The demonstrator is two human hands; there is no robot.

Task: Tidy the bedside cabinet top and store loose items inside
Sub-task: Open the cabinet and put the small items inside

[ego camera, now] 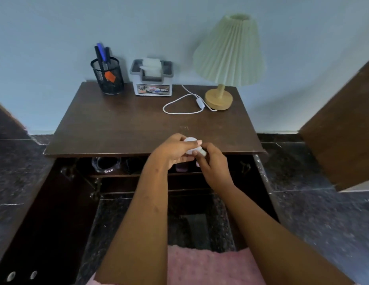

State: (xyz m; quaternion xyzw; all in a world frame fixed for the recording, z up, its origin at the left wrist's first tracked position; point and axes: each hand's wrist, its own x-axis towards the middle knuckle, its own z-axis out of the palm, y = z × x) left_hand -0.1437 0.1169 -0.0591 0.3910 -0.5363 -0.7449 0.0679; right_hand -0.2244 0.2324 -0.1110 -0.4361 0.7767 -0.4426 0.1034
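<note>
1. Logged from the head view: found left hand (pixel 175 150) and right hand (pixel 212 163) meeting just above the front edge of the cabinet top (pixel 128 124).
2. Noted both on one small white object (pixel 190 140), rounded at one end, narrower at the other; could not identify it further.
3. Recorded left-hand grip: fingers curled round the rounded end, thumb laid across it.
4. Recorded right-hand grip: fingertips pinching the narrow end, remaining fingers loosely curled below.
5. Placed the object in the air between the two hands, over the front edge, not resting on the wood.
6. Saw along the back of the top, left to right: black mesh pen holder (pixel 108 79) with upright pens (pixel 101 52), grey tissue box (pixel 151 81), lamp (pixel 229 50) with pleated pale shade on a wooden base.
7. Traced white cord (pixel 179 103) looping from the lamp base across the top, inline switch (pixel 200 102) near the base.
8. Found cabinet open below; left door (pixel 45 212) swung outward.
9. Made out a dark glass item (pixel 106 164) on the inner shelf, left side; other shelf contents too dark to tell.
10. Noted pink garment (pixel 210 266) at the bottom edge.
</note>
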